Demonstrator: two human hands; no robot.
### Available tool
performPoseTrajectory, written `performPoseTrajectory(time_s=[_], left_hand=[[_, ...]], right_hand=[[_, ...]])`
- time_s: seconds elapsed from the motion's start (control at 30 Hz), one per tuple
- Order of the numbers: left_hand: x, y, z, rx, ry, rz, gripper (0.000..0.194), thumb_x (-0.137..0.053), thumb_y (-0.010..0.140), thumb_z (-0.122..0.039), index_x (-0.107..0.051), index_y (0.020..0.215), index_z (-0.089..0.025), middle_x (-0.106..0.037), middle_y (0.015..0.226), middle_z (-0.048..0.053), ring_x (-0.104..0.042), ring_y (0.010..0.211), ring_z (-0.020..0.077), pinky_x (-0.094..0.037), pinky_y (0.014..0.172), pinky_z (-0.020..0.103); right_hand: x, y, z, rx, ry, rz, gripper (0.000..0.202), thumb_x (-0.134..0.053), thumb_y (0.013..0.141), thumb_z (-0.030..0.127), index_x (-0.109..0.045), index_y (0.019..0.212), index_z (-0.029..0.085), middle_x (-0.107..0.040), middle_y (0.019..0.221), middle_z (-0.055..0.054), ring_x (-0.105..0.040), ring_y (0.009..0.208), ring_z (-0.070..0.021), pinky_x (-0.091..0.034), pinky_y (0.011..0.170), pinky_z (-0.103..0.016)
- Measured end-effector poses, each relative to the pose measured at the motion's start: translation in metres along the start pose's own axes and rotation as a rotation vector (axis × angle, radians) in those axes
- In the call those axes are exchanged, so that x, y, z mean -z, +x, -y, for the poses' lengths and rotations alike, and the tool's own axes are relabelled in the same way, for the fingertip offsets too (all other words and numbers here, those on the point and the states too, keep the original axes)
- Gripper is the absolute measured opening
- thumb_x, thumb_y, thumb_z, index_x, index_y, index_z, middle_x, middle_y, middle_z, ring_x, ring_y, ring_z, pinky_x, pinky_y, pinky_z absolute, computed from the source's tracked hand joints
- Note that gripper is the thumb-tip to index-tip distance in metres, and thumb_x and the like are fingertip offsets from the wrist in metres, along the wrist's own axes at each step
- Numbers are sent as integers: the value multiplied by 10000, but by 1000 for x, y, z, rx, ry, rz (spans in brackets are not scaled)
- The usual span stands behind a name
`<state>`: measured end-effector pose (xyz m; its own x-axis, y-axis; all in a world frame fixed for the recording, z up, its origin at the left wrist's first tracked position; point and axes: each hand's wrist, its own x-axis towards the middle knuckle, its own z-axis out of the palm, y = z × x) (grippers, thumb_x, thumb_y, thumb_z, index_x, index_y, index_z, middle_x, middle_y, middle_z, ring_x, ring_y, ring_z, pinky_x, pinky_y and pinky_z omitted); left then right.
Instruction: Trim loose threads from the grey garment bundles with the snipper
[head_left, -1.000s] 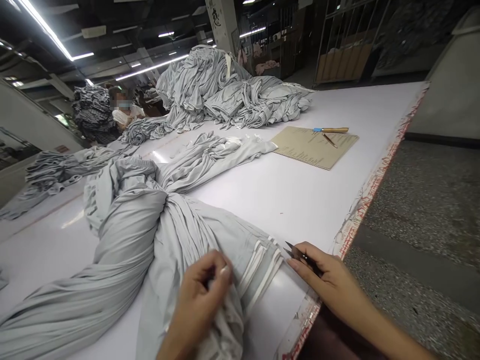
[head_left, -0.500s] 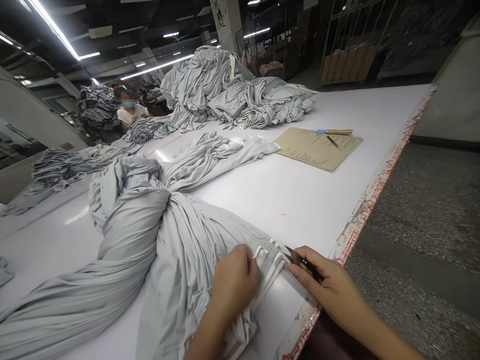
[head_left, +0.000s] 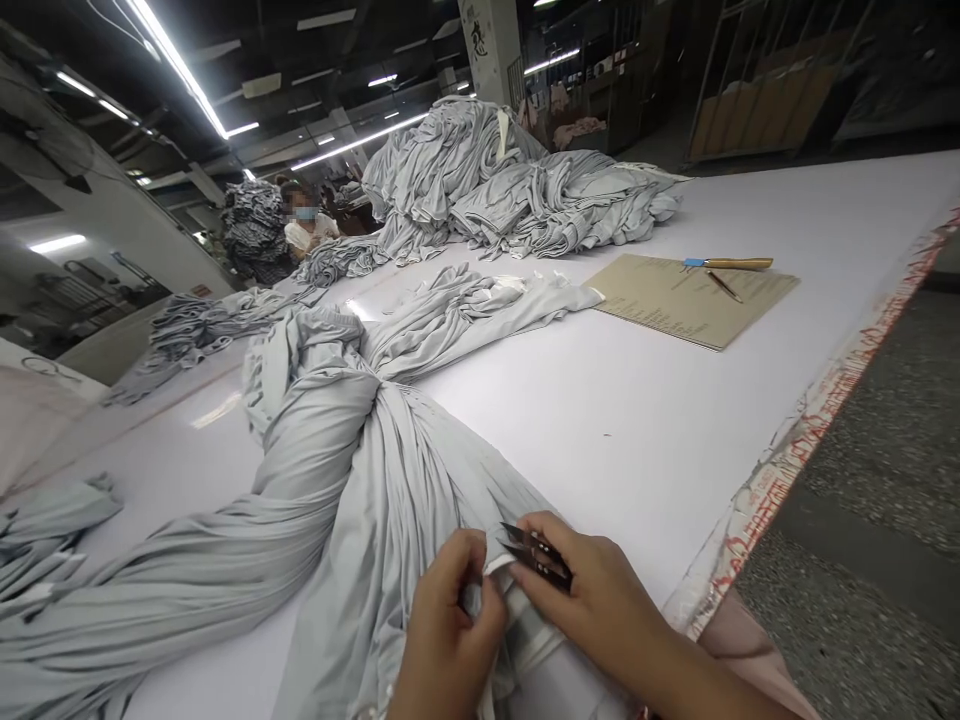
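Note:
Close to the table's near edge, my left hand (head_left: 454, 615) pinches the white-trimmed edge of a grey garment (head_left: 405, 470) between thumb and fingers. My right hand (head_left: 592, 590) is closed around dark thread snips (head_left: 541, 562), whose two pointed blades stand apart and point left at the held edge. Whether the blades touch the cloth I cannot tell. The grey fabric fans out from a gathered knot and runs into a thick twisted bundle (head_left: 300, 480) on the left.
A tall heap of grey garments (head_left: 457, 170) lies across the table (head_left: 630, 400). A brown card (head_left: 660, 300) bears a wooden-handled tool (head_left: 735, 263) and a pen (head_left: 724, 288). Red-printed tape lines the right edge. A masked person (head_left: 307, 225) is at the far left.
My hands have come together at the garment's edge. The snips have moved left, close to my left fingers, which now lift the white trim. The view has shifted left.

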<state>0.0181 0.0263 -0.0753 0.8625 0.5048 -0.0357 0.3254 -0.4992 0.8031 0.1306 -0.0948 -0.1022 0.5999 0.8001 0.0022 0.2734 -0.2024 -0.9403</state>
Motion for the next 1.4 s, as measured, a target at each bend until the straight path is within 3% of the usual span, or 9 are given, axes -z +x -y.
performPoseTrajectory(time_s=[0.13, 0.27, 0.4, 0.53, 0.8, 1.03, 1.23, 1.4], left_hand=[[-2, 0, 4, 80, 91, -142, 110, -458, 771, -146, -429, 833, -231, -437, 686, -62, -402, 489, 108, -331, 503, 225], [-1, 2, 7, 92, 106, -144, 352, -470, 711, -96, -464, 1039, -221, -539, 754, -40, -537, 588, 143, -404, 583, 247], [-2, 0, 10, 31, -103, -205, 189, -468, 756, -125, -531, 905, -223, -587, 749, -18, -580, 726, 172, -432, 627, 244], [-4, -4, 9, 6, -197, -293, 159, -504, 729, -123, -563, 837, -223, -574, 692, -38, -540, 653, 146, -414, 584, 221], [-3, -5, 10, 40, -277, -303, 167, -554, 684, -119, -579, 822, -209, -555, 686, -30, -519, 653, 147, -393, 567, 220], [-2, -3, 9, 68, -422, -277, 103, -584, 710, -145, -573, 795, -201, -530, 673, -39, -483, 618, 128, -378, 562, 210], [0, -3, 9, 65, -433, -298, 134, -576, 683, -111, -579, 783, -200, -520, 672, -39, -474, 635, 127, -387, 578, 201], [1, -4, 12, 86, -419, -283, 166, -592, 677, -106, -573, 807, -207, -516, 695, -39, -491, 644, 123, -401, 586, 187]], right_hand=[[-8, 4, 8, 101, -56, 42, 79, -470, 810, 193, -528, 767, 224, -516, 575, 55, -495, 516, -139, -339, 494, -214], [-9, -1, 11, 200, -47, 57, 54, -481, 777, 170, -484, 771, 224, -481, 579, 66, -460, 505, -126, -311, 499, -212], [-9, -6, 11, 138, -24, 100, 69, -488, 829, 216, -470, 764, 230, -460, 580, 67, -443, 509, -124, -305, 495, -210], [-11, -8, 12, 103, 23, 159, 182, -487, 909, 360, -463, 781, 234, -436, 598, 70, -431, 522, -122, -310, 499, -208], [-20, -7, 7, 187, -71, 89, 268, -382, 975, 345, -458, 747, 226, -500, 598, 53, -491, 530, -128, -312, 522, -224], [-21, -6, 9, 113, -18, 100, 249, -410, 960, 372, -437, 757, 230, -439, 590, 67, -448, 532, -124, -304, 505, -214], [-24, 0, 11, 141, -29, 87, 289, -381, 975, 353, -409, 715, 231, -440, 594, 64, -448, 534, -123, -300, 523, -219], [-27, -2, 8, 160, -25, 66, 138, -555, 885, 355, -496, 878, 231, -467, 600, 77, -447, 511, -121, -310, 503, -207]])
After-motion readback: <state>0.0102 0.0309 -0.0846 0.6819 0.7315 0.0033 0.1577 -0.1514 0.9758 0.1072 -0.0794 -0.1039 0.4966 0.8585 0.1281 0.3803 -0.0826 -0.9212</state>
